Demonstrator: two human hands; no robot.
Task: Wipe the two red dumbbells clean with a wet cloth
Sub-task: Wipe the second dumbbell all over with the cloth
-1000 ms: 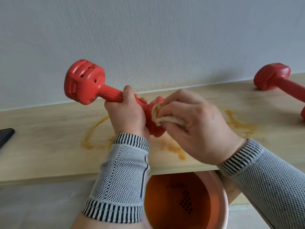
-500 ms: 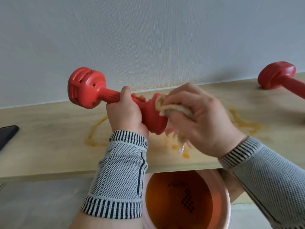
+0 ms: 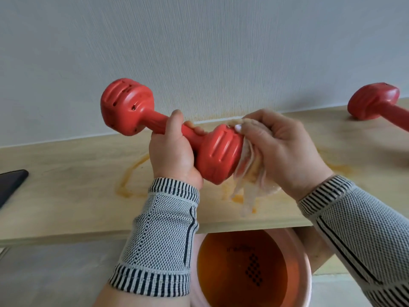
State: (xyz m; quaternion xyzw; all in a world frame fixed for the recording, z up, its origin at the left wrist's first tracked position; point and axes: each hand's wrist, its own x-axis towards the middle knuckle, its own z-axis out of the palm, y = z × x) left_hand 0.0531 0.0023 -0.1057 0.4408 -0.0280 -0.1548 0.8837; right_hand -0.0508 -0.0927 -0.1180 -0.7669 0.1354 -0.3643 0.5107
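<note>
While left hand [image 3: 174,156] grips dumbbell [image 3: 177,135], cloth [image 3: 250,171] seemingly covers its end.

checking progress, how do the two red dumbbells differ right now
The held dumbbell is lifted off the shelf, gripped at its handle by the left hand, while the right hand presses the cloth on one end. The other dumbbell lies untouched on the shelf, partly out of frame. Both are red.

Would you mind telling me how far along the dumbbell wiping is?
Nothing looks finished. In hand: the left hand grips the held dumbbell while the right hand rubs the wet cloth on its near end. Left: the second dumbbell, lying untouched on the shelf.
</note>
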